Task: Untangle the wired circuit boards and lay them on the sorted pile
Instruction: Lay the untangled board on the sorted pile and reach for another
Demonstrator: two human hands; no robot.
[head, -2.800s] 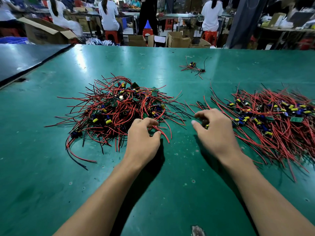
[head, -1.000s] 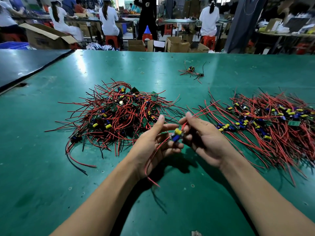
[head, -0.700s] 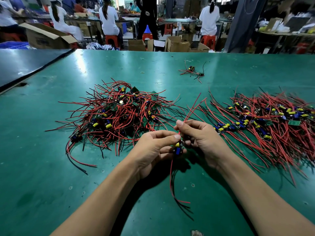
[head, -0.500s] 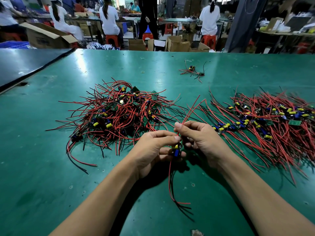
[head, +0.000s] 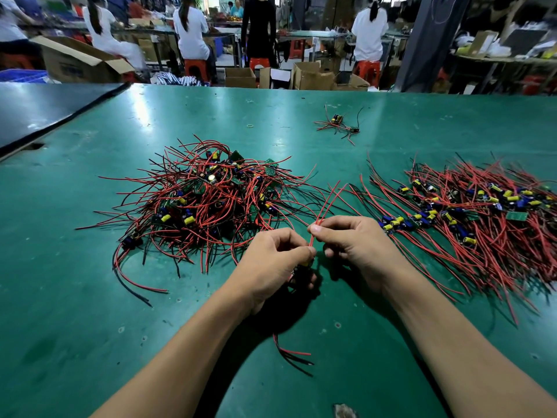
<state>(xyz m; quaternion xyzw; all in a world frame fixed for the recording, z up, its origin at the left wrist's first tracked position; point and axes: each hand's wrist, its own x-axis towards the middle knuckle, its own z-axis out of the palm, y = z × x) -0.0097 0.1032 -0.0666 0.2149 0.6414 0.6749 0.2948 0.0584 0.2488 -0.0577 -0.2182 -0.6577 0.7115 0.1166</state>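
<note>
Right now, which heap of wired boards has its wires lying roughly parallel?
The pile on the right; the centre-left heap is a knotted mound.

Tangled pile [head: 211, 203] – left of centre, a heaped knot of small green boards w/ yellow & blue caps, red & black leads sticking out every way. Sorted pile [head: 470, 212] – to the right, boards in a loose band, leads lying roughly parallel. One held board [head: 303, 271], dark, mostly hidden in the left hand [head: 271, 267]. Its red leads [head: 327, 200] fan upward from the right hand [head: 358, 248] pinch; red & black ends trail out below.
</note>
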